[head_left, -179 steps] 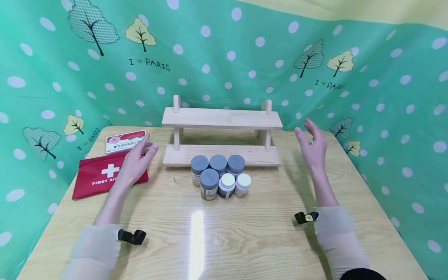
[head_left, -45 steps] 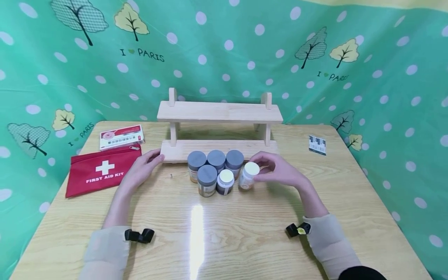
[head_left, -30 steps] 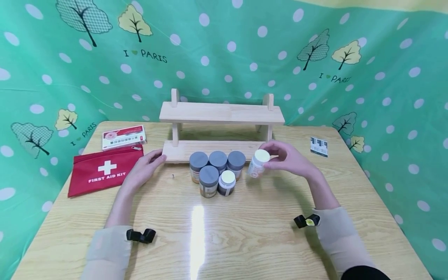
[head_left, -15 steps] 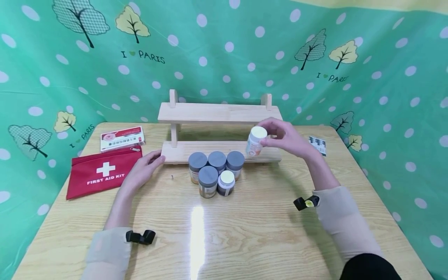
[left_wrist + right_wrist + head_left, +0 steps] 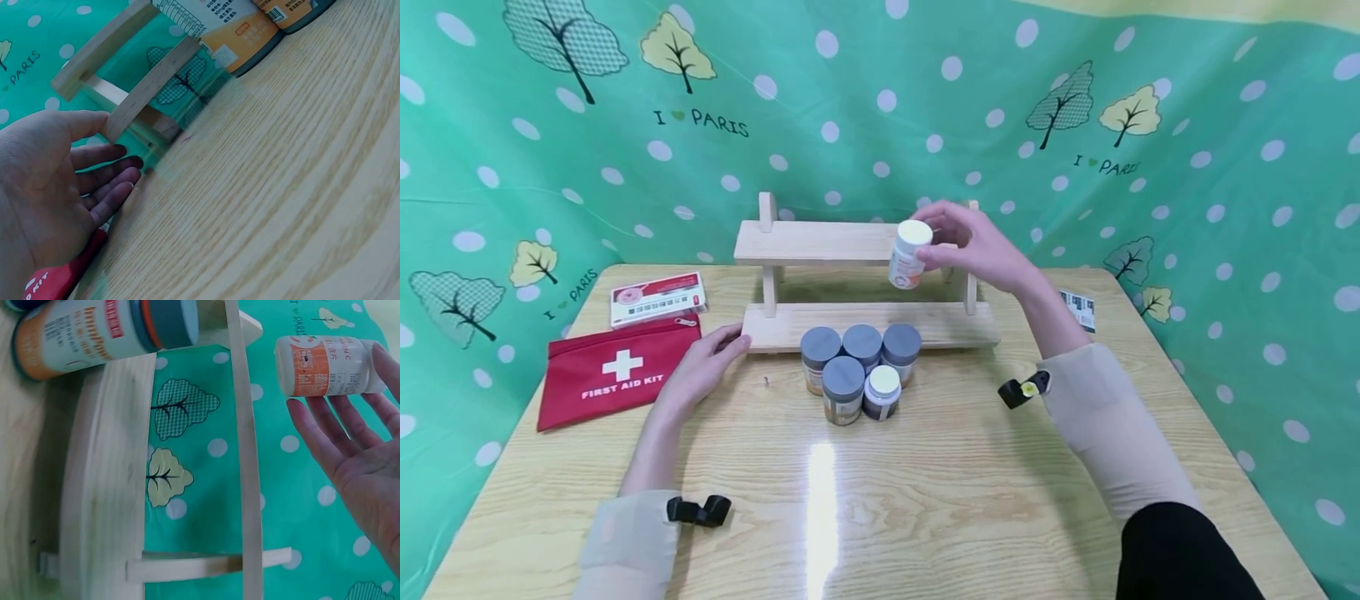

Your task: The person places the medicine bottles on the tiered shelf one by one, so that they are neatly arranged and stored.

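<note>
My right hand (image 5: 973, 242) holds a white-capped vitamin C bottle (image 5: 907, 265) between thumb and fingers, upright. In the right wrist view, the bottle (image 5: 325, 365) is apart from the upper board (image 5: 247, 462) and higher than it. My left hand (image 5: 706, 367) is at the left end of the two-tier wooden rack (image 5: 820, 243). There the thumb touches the end of the lower board (image 5: 153, 84), while the other fingers are loosely bent and hold nothing. In front of the rack stand several grey-capped jars (image 5: 844, 390) and another white-capped bottle (image 5: 882, 396), grouped closely.
A red first aid pouch (image 5: 591, 350) and a medicine box (image 5: 657, 300) lie on the left of the wooden table (image 5: 940, 500). A small printed card or packet (image 5: 1078, 310) lies back right, partly behind the right arm. A green dotted cloth (image 5: 880, 108) hangs behind.
Both hands began apart from the rack and bottles. The right hand took the white-capped bottle from the group's right end, then raised it up and leftward. The left hand came to the rack's end.
</note>
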{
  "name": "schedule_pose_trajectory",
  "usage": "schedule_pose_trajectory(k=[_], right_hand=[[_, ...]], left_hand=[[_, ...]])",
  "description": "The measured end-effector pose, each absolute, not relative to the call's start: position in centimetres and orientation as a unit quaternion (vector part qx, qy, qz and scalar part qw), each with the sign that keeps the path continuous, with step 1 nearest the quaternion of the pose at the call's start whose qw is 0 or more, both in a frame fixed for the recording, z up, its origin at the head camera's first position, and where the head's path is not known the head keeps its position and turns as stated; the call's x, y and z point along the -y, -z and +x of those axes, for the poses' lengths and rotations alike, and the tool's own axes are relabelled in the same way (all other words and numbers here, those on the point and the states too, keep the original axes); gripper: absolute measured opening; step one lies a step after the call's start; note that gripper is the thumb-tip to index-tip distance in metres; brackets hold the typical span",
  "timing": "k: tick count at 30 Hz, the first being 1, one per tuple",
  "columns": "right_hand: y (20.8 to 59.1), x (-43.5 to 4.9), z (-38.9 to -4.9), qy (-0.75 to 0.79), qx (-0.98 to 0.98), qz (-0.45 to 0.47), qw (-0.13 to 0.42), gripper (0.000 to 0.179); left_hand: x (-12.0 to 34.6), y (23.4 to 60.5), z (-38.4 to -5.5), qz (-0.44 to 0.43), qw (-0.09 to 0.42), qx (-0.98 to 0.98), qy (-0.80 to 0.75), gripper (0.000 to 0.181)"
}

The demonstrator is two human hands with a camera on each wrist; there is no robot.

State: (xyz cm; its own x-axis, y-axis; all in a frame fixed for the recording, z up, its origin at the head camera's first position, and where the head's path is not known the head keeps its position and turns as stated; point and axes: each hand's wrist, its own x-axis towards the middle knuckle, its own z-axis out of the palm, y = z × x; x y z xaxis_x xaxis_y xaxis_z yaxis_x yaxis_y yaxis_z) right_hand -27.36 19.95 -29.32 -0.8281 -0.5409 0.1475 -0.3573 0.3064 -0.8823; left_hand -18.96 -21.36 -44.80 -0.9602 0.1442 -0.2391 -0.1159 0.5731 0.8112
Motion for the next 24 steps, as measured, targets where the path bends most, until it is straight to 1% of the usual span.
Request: schedule_pose_trajectory(k=[12, 24], right_hand=[[27.2, -16.8, -29.7, 0.518, -0.795, -0.297, 0.103, 0.038], [25.9, -13.3, -32.4, 0.543, -0.774, -0.300, 0.130, 0.037]], left_hand=[[21.2, 44.9, -19.2, 0.004, 0.147, -0.874, -0.463, 0.081], [21.1, 44.8, -19.2, 0.013, 0.144, -0.875, -0.462, 0.080]])
